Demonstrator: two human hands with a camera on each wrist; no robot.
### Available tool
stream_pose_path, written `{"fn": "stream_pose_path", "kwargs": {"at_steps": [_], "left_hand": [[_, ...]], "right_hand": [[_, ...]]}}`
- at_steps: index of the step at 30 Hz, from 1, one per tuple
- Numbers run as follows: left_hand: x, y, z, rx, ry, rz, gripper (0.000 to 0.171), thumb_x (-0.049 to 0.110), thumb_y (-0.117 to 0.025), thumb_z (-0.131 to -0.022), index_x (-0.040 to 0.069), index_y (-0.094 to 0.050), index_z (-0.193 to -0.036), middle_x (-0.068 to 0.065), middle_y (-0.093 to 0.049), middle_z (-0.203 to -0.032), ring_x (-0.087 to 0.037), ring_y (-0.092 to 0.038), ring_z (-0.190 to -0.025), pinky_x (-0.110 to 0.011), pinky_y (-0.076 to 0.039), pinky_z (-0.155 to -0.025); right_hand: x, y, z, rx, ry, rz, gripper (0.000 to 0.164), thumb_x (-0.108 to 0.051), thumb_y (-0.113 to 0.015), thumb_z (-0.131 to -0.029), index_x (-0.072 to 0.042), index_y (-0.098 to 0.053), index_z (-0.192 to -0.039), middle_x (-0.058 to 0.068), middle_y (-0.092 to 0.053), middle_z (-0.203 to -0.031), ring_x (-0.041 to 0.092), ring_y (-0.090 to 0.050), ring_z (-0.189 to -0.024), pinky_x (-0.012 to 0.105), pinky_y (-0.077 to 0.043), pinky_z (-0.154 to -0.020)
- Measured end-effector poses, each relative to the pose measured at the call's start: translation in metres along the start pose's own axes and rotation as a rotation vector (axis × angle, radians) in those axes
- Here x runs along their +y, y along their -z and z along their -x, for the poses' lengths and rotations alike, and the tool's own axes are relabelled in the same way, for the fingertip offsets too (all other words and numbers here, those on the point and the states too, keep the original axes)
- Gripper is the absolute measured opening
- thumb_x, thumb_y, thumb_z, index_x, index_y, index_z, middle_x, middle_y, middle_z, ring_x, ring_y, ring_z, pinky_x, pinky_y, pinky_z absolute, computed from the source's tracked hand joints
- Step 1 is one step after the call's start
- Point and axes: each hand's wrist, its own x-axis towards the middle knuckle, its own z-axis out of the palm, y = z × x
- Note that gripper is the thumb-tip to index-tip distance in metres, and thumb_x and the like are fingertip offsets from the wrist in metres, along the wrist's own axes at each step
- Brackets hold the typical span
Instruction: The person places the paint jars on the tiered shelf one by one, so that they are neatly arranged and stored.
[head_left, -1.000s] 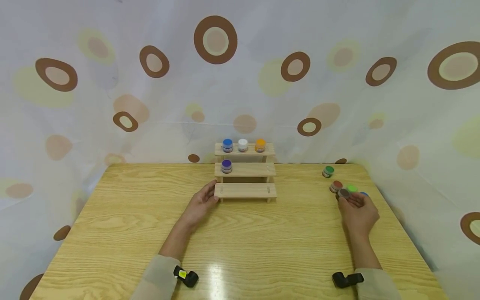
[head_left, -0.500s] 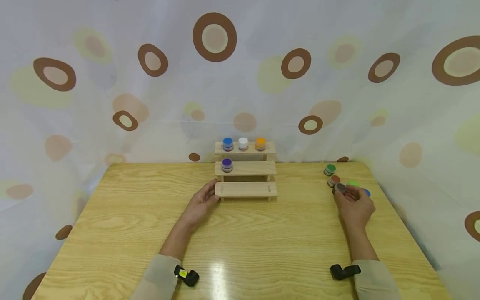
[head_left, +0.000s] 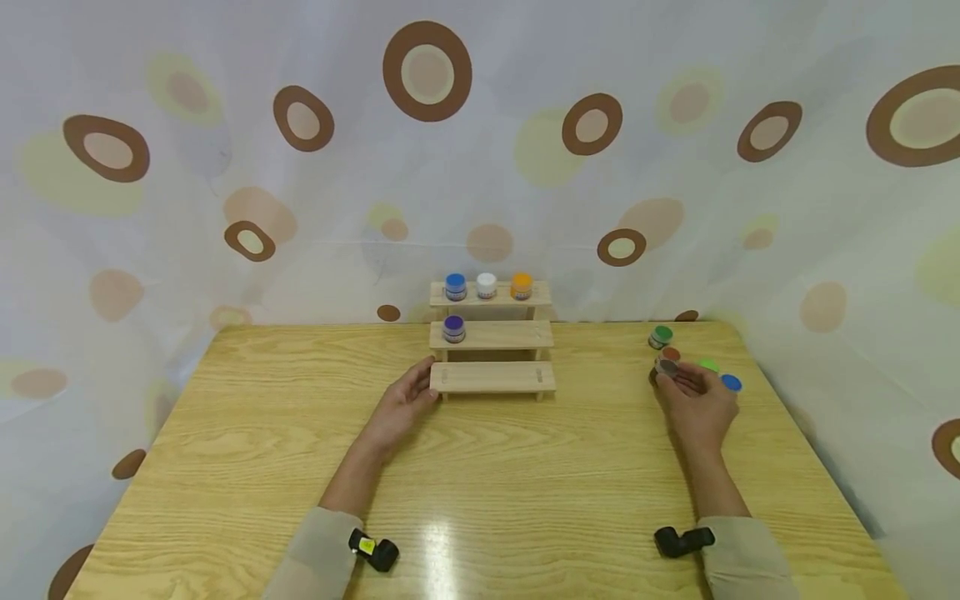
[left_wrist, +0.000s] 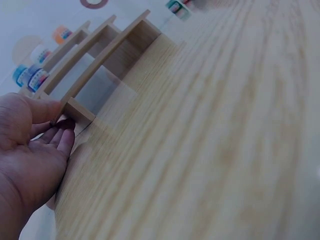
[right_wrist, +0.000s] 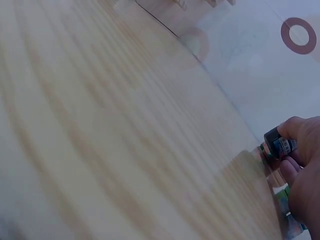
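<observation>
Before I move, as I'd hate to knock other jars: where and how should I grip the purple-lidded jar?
Probably pinch the purple-lidded jar by its round body, coming from the front right: it stands upright near the left end of the middle shelf, with bare board to its right and the top shelf behind.

The cloth [head_left: 337, 192] in the upper part of the head frame is whitish, patterned with brown rings and with soft spots of peach and yellow. Below, the table [head_left: 510, 475] is yellow-tan with wavy grain. The stand [head_left: 495, 377] at the centre has a paler wood colour; there one sees a blue jar [head_left: 455, 287], a white jar [head_left: 486, 288], an orange jar [head_left: 521, 288] and a purple jar [head_left: 453, 329]. At the right, the dark jar [head_left: 666, 367] has a greyish-brown lid, near a green jar [head_left: 661, 337], a reddish-brown jar [head_left: 671, 356], a light green jar [head_left: 707, 366] and a second blue jar [head_left: 731, 383].
</observation>
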Motion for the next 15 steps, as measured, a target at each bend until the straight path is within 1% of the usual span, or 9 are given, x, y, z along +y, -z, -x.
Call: {"fn": "stream_pose_path", "kwargs": {"at_steps": [5,7,11,15], "left_hand": [[0.000,0.001,0.000,0.000,0.001,0.005,0.065,0.003,-0.049,-0.112,0.000,-0.016,-0.168,-0.018,-0.033,-0.168,-0.034,-0.036,-0.153,-0.034,-0.039,-0.122],[-0.001,0.001,-0.001,-0.001,0.001,0.005,0.065,0.003,-0.049,-0.111,0.000,-0.016,-0.168,-0.019,-0.033,-0.168,-0.035,-0.036,-0.153,-0.033,-0.039,-0.121],[0.000,0.000,0.000,0.000,-0.004,0.009,0.065,0.003,-0.049,-0.111,0.000,-0.016,-0.168,-0.020,-0.033,-0.167,-0.034,-0.036,-0.154,-0.031,-0.040,-0.120],[0.002,0.000,0.001,0.007,-0.001,0.010,0.065,0.003,-0.049,-0.112,0.000,-0.017,-0.168,-0.019,-0.034,-0.167,-0.033,-0.036,-0.153,-0.028,-0.041,-0.118]], "right_hand": [[-0.009,-0.010,0.004,-0.029,-0.006,-0.070,0.041,-0.009,-0.089,-0.086,0.005,-0.074,-0.122,0.011,-0.073,-0.110,0.001,-0.068,-0.088,0.009,-0.056,-0.077],[-0.013,-0.014,0.006,-0.038,0.001,-0.092,0.041,-0.008,-0.089,-0.086,0.005,-0.073,-0.122,0.011,-0.072,-0.111,0.003,-0.068,-0.089,0.010,-0.056,-0.077],[-0.020,-0.021,0.008,-0.049,0.030,-0.098,0.041,-0.008,-0.088,-0.087,0.006,-0.073,-0.122,0.015,-0.071,-0.113,0.005,-0.068,-0.090,0.010,-0.057,-0.079],[-0.029,-0.028,0.013,-0.057,0.003,-0.100,0.040,-0.013,-0.089,-0.087,0.003,-0.074,-0.120,0.007,-0.070,-0.109,0.006,-0.070,-0.089,0.012,-0.057,-0.079]]}}
